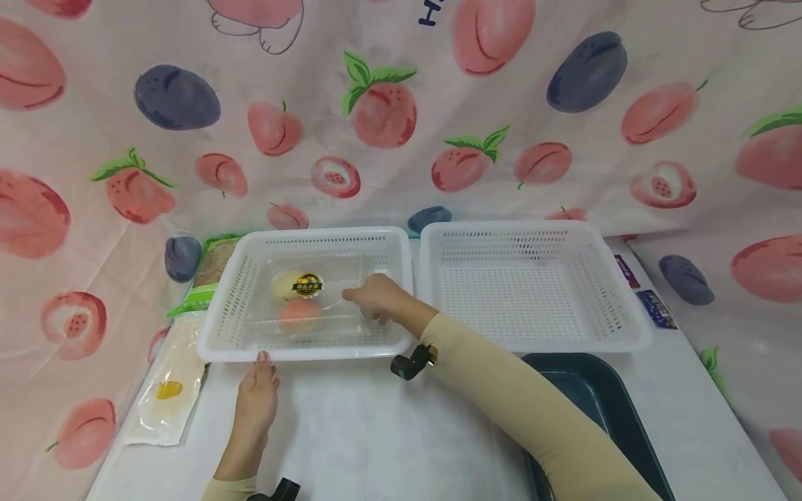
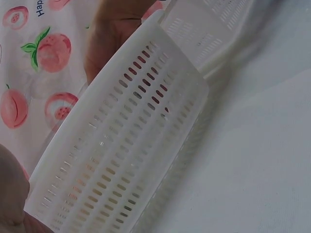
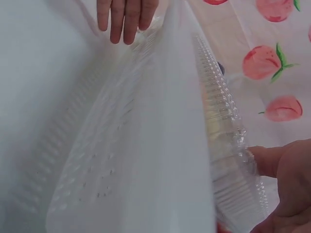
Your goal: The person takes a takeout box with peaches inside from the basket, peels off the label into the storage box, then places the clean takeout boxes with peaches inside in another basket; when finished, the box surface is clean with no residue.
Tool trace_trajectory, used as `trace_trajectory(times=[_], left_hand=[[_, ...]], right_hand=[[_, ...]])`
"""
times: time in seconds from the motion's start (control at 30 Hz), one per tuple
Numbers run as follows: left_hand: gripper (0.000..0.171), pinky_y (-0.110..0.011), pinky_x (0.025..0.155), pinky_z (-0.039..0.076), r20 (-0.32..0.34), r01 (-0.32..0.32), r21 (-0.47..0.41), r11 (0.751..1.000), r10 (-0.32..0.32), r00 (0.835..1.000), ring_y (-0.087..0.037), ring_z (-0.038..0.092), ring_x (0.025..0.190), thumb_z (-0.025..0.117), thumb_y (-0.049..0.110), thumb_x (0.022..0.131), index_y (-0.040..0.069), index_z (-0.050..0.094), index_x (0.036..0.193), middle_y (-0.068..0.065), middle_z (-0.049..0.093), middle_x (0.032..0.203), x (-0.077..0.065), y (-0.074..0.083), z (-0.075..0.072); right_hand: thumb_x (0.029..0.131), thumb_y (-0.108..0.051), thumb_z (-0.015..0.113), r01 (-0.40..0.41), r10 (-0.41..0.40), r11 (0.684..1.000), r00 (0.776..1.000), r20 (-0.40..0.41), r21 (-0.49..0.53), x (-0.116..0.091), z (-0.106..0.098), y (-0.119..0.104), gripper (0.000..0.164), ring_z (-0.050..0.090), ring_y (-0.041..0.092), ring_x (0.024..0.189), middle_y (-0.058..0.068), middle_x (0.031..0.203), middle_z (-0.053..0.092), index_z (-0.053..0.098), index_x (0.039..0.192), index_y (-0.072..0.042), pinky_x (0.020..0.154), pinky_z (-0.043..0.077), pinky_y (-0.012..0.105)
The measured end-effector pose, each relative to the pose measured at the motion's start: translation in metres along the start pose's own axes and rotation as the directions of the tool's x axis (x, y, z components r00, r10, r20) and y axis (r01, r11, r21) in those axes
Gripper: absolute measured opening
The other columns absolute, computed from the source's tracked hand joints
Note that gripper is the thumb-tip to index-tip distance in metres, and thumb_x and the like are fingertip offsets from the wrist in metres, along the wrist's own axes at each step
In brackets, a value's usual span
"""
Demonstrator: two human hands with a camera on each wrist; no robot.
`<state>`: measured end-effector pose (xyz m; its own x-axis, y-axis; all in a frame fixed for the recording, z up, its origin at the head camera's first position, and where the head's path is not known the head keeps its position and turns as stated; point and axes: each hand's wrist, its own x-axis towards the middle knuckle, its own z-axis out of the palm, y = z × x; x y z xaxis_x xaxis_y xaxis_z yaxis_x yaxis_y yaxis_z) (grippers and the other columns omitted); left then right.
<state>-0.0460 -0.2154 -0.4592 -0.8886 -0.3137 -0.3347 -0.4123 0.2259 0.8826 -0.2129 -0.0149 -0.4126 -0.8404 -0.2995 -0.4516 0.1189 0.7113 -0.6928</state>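
A white plastic basket [image 1: 313, 352] holds a clear plastic fruit box [image 1: 341, 268] with a black-and-gold label on its lid. Inside the box are a pale yellow round fruit [image 1: 284, 285] and a peach-coloured one [image 1: 301, 314]. My right hand [image 1: 383, 300] reaches over the basket's right side and grips the box by its right end; in the right wrist view, a digit presses the ridged clear edge. At the basket's front, my left hand [image 1: 258, 390] touches the rim. Its fingers [image 3: 131, 19] look straight in the right wrist view, close to the outer wall.
A second white basket [image 1: 532, 342] stands to the right, with a dark green tray [image 1: 583, 379] in front of it. Beyond its right side lie small dark packets [image 1: 656, 309]. On the left are a green-edged bag [image 1: 213, 271] and a clear-and-white packet [image 1: 169, 376].
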Motion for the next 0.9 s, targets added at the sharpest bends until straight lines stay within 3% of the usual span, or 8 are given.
trace_trajectory(times=[0.17, 0.27, 0.43, 0.6, 0.73, 0.9], left_hand=[[0.083, -0.059, 0.124, 0.027, 0.006, 0.011, -0.004, 1.0, -0.011, 1.0, -0.055, 0.02, 0.154, 0.011, 0.054, 0.112, -0.013, 0.01, 0.161, -0.037, 0.011, 0.167, 0.0, -0.001, 0.001], [0.084, -0.058, 0.125, 0.026, 0.011, 0.013, -0.008, 1.0, -0.013, 1.0, -0.054, 0.018, 0.155, 0.01, 0.055, 0.111, -0.012, 0.009, 0.162, -0.036, 0.01, 0.168, 0.0, -0.001, 0.001], [0.083, -0.058, 0.125, 0.025, 0.013, 0.006, -0.012, 1.0, -0.006, 1.0, -0.053, 0.017, 0.156, 0.009, 0.054, 0.111, -0.012, 0.01, 0.162, -0.034, 0.009, 0.169, -0.002, 0.0, 0.003], [0.083, -0.058, 0.124, 0.026, 0.011, 0.01, -0.009, 1.0, -0.01, 1.0, -0.053, 0.018, 0.155, 0.009, 0.055, 0.111, -0.011, 0.009, 0.162, -0.035, 0.01, 0.169, -0.001, 0.0, 0.005], [0.082, -0.06, 0.124, 0.026, 0.016, 0.012, -0.015, 1.0, -0.011, 1.0, -0.054, 0.018, 0.155, 0.009, 0.054, 0.111, -0.009, 0.008, 0.163, -0.035, 0.009, 0.169, -0.001, -0.001, 0.005], [0.081, -0.06, 0.124, 0.026, 0.011, 0.012, -0.009, 1.0, -0.011, 1.0, -0.053, 0.017, 0.156, 0.007, 0.054, 0.111, -0.008, 0.007, 0.164, -0.034, 0.009, 0.169, 0.0, -0.002, 0.004]], right_hand=[[0.102, -0.044, 0.062, -0.003, 0.005, 0.991, 1.0, -0.018, 0.135, -0.002, -0.001, 0.001, 0.058, 0.064, 0.02, 0.064, 0.012, 0.094, 0.063, 0.059, 0.127, 0.008, 0.067, 0.064, 0.034], [0.104, -0.043, 0.059, 0.016, -0.012, 0.99, 0.999, -0.032, 0.139, -0.004, -0.001, 0.001, 0.056, 0.063, 0.019, 0.062, 0.013, 0.095, 0.063, 0.059, 0.126, 0.008, 0.064, 0.063, 0.032], [0.105, -0.041, 0.059, 0.037, -0.029, 0.988, 0.998, -0.057, 0.149, -0.006, -0.001, 0.001, 0.043, 0.056, 0.015, 0.056, 0.005, 0.08, 0.056, 0.062, 0.109, 0.002, 0.057, 0.06, 0.028], [0.105, -0.043, 0.059, 0.039, -0.031, 0.992, 0.997, -0.065, 0.122, -0.008, -0.002, 0.002, 0.041, 0.055, 0.015, 0.053, 0.003, 0.073, 0.054, 0.062, 0.099, -0.003, 0.057, 0.057, 0.027], [0.106, -0.044, 0.057, 0.038, -0.03, 0.993, 0.997, -0.067, 0.115, -0.01, -0.004, 0.003, 0.043, 0.056, 0.015, 0.056, 0.005, 0.077, 0.056, 0.062, 0.103, -0.002, 0.068, 0.062, 0.035], [0.106, -0.045, 0.057, 0.04, -0.03, 0.99, 0.997, -0.076, 0.137, -0.015, -0.014, 0.002, 0.051, 0.059, 0.018, 0.063, 0.011, 0.089, 0.06, 0.057, 0.122, 0.004, 0.075, 0.063, 0.039]])
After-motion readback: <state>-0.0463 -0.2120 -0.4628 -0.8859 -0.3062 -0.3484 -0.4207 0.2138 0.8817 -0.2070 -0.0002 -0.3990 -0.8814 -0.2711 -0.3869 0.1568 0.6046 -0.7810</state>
